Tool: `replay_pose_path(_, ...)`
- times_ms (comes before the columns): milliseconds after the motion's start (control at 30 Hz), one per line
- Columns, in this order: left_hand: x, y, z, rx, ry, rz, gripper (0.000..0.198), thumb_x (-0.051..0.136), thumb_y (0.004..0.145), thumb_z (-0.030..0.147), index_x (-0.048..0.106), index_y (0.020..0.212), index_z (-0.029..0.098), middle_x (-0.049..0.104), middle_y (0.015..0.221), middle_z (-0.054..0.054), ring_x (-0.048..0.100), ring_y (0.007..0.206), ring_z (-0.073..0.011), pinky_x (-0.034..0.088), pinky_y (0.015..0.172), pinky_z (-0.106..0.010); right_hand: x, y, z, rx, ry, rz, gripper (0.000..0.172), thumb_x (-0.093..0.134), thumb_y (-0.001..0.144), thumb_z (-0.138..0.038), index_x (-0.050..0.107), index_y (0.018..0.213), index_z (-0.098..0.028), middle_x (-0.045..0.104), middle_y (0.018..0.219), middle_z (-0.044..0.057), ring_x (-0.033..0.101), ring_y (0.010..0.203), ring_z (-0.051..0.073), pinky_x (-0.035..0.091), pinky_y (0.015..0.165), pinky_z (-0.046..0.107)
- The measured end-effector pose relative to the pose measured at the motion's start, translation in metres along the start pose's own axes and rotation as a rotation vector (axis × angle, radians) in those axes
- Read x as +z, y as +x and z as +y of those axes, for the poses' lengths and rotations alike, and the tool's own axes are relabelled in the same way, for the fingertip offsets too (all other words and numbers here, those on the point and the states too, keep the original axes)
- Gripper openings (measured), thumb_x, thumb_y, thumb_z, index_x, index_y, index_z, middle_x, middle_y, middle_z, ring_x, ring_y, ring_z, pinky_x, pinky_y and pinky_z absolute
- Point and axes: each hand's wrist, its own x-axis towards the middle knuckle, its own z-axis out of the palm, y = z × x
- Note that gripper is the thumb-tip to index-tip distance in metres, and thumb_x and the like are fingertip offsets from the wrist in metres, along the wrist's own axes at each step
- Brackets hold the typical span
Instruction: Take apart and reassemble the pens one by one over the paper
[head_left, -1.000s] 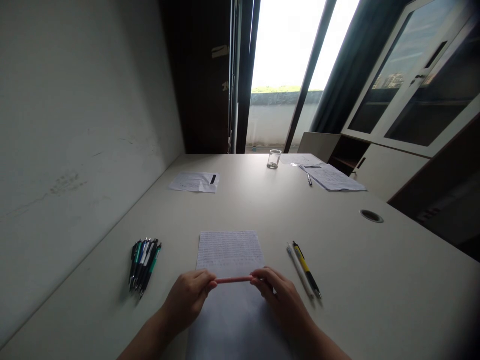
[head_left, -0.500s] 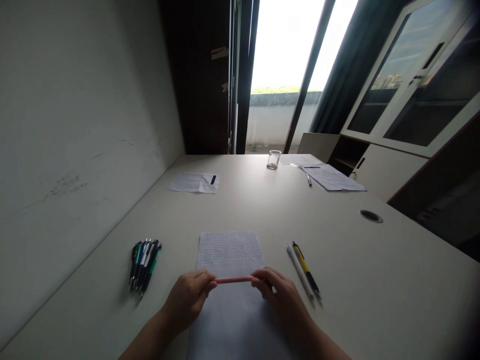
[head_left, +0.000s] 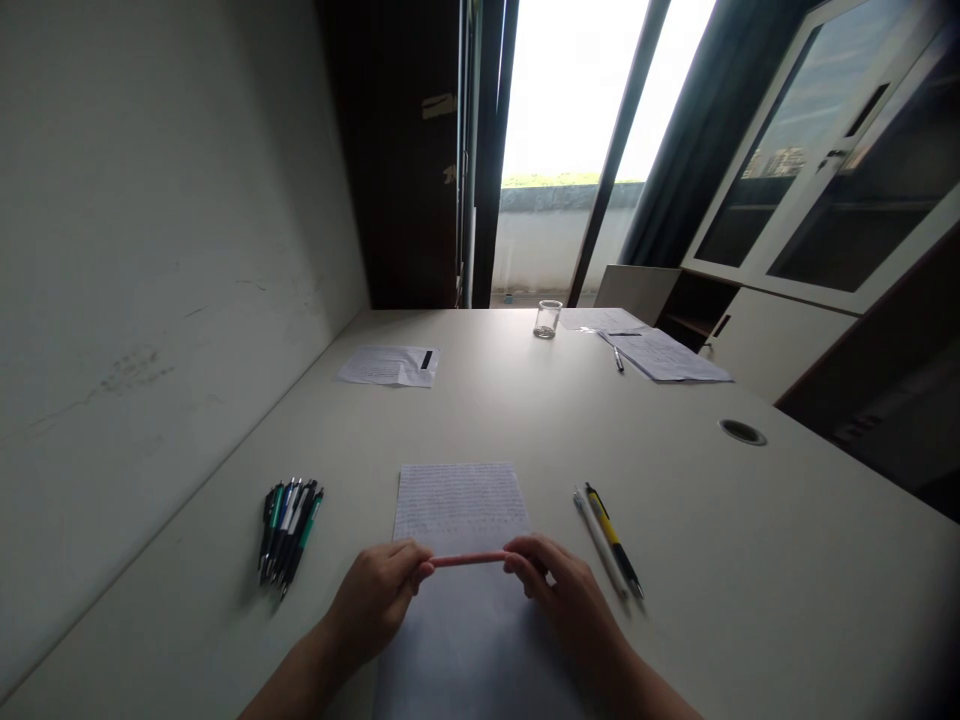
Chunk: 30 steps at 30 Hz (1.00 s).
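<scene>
A thin pink stick-like pen or pencil [head_left: 469, 559] lies level between my two hands, its ends hidden by the fingers. My left hand [head_left: 382, 590] pinches its left end, while my right hand [head_left: 553, 580] pinches the right end. Beneath them is a sheet of paper [head_left: 461, 505], with handwritten lines on its far part and a plain near part. To the right of my right hand lie a white pen [head_left: 601, 545] and a yellow and black pen [head_left: 615, 542], side by side. Several pens [head_left: 289, 535] are bunched together left of my left hand.
A clear glass [head_left: 547, 320] stands near the table's far edge. Written papers [head_left: 671, 355] with a pen [head_left: 618, 360] lie at the far right, and another sheet [head_left: 390, 366] at the far left. A round cable hole [head_left: 742, 432] is on the right. A wall [head_left: 165, 300] borders the left side.
Almost nothing differs. My right hand sits very slightly farther right; both hands keep the same hold on the pink stick.
</scene>
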Motion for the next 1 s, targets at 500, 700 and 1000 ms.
replay_pose_path(500,0.0018,-0.0011,-0.0034,-0.024,0.003,-0.021,0.027,0.039,0.104,0.025,0.061,0.090,0.018,0.063,0.075,-0.003,0.055,0.063,-0.0156,0.039,0.060,-0.024,0.0040,-0.0020,0.0037,-0.061,0.048,0.022,0.009,0.055,0.098,-0.030,0.060,0.097,-0.022,0.063,0.094,0.004,0.059,0.064,0.013,0.049,0.059,0.023)
replay_pose_path(700,0.0015,-0.0012,-0.0036,-0.034,0.005,-0.022,0.026,0.040,0.104,0.025,0.061,0.091,0.018,0.063,0.075,-0.003,0.054,0.062,-0.0153,0.039,0.060,-0.024,0.0042,-0.0020,0.0055,-0.028,0.068,0.014,0.009,0.055,0.098,-0.028,0.061,0.100,-0.022,0.063,0.088,0.003,0.061,0.064,0.014,0.049,0.057,0.023)
replay_pose_path(1000,0.0010,-0.0012,-0.0020,-0.031,0.000,-0.018,0.026,0.040,0.104,0.023,0.062,0.090,0.018,0.063,0.075,-0.003,0.054,0.062,-0.0152,0.039,0.058,-0.023,0.0027,-0.0009,0.0035,0.001,0.148,0.001,0.012,0.050,0.100,-0.028,0.059,0.094,-0.022,0.060,0.089,0.003,0.059,0.063,0.013,0.049,0.057,0.022)
